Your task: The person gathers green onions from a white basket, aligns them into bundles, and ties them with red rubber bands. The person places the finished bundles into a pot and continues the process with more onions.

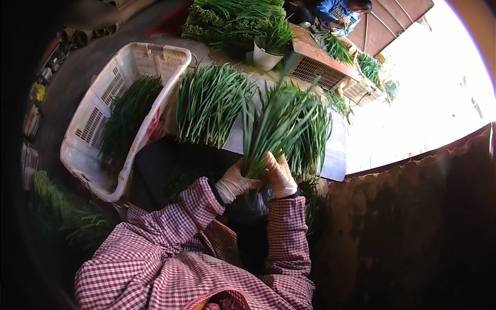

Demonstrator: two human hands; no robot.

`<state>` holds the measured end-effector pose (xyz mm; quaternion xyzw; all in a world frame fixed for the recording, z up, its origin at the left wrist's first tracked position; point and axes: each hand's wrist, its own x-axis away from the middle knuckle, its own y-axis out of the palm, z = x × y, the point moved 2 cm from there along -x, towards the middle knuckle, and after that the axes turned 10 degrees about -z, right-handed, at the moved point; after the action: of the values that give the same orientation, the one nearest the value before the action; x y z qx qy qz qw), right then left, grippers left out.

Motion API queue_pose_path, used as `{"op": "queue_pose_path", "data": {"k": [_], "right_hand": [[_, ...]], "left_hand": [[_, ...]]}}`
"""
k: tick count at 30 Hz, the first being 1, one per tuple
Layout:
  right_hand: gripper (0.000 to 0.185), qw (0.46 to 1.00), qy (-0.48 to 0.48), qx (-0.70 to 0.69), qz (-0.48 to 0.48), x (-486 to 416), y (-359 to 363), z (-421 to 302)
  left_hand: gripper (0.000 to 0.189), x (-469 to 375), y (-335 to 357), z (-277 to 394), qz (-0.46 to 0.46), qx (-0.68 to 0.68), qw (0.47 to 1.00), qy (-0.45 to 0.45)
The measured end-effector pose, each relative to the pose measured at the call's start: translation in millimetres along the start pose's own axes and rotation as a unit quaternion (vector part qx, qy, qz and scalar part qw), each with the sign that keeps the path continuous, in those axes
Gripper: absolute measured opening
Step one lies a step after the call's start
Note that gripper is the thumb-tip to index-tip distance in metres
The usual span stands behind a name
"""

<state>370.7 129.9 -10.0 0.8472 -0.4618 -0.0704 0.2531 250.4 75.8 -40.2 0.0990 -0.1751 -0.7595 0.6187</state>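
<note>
My left hand [237,181], in a pale thin glove, is closed around the lower end of a bunch of long green leaves, likely garlic chives [267,133]. On the bunch's other side my right hand [279,175], gloved too, has its fingers raised and apart, with the palm towards the stems. The bunch stands tilted away from me, its blurred tips pointing up and right. Behind it, on a pale board [336,149], lie a pile of the same greens [211,102] at left and another pile [314,135] at right.
A white plastic crate [93,93] holding greens stands at the left. Beyond the board are a white bucket [265,58] of greens and a large stack of bunches [236,23]. Another person [337,15] handles greens at an upturned crate at the top right. A dark wall [407,217] rises at right.
</note>
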Motion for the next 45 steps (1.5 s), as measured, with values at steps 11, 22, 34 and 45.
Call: {"op": "queue_pose_path", "data": {"k": [11,22,34,45], "right_hand": [[0.034,0.963,-0.206,0.162,0.060,7.2,7.0,-44.9],[0.045,0.982,-0.108,0.128,0.088,-43.5,-20.5,-35.7],[0.048,0.976,-0.166,0.082,0.113,-14.4,-40.8,-43.8],[0.032,0.962,-0.223,0.149,0.047,-8.3,-20.3,-66.3]], "left_hand": [[0.017,-18.8,-33.8,-80.1,0.005,0.319,0.947,-0.043],[0.057,-6.0,-4.8,-46.1,0.035,-0.026,0.999,-0.027],[0.021,0.6,-2.8,-5.8,0.025,0.275,0.939,-0.204],[0.020,-2.9,-3.1,-4.5,0.008,0.208,0.960,-0.187]]}}
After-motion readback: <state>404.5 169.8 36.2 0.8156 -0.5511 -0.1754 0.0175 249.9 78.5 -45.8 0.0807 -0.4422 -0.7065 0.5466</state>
